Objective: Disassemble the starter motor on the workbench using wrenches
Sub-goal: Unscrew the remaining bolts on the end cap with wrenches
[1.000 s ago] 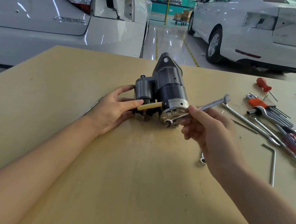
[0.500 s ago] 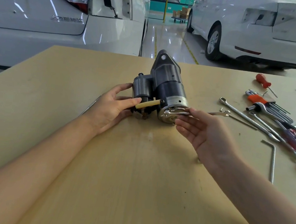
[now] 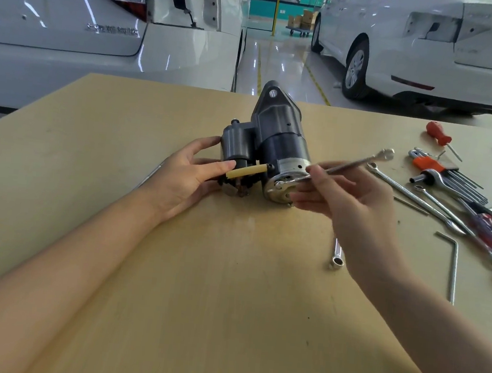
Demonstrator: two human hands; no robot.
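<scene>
The dark grey starter motor point(image 3: 277, 138) lies on the tan workbench point(image 3: 169, 269) with its shiny end cap point(image 3: 281, 187) facing me. My left hand point(image 3: 185, 177) rests against the solenoid side, thumb beside a yellowish sleeve point(image 3: 248, 170). My right hand point(image 3: 349, 203) pinches a slim combination wrench point(image 3: 350, 164). One end of the wrench sits on the end cap and the other end points up to the right.
Loose wrenches point(image 3: 413, 198), a hex key set with an orange holder point(image 3: 440, 170), screwdrivers point(image 3: 440, 135) and a bent rod point(image 3: 453, 263) lie to the right. A small wrench point(image 3: 336, 258) lies under my right wrist. A thin rod point(image 3: 152, 175) lies left of my left hand. White cars stand behind the bench.
My right hand swung the wrench down flat with fingers loosened, then took hold again and raised its far end back up to the right. The left hand stayed in place.
</scene>
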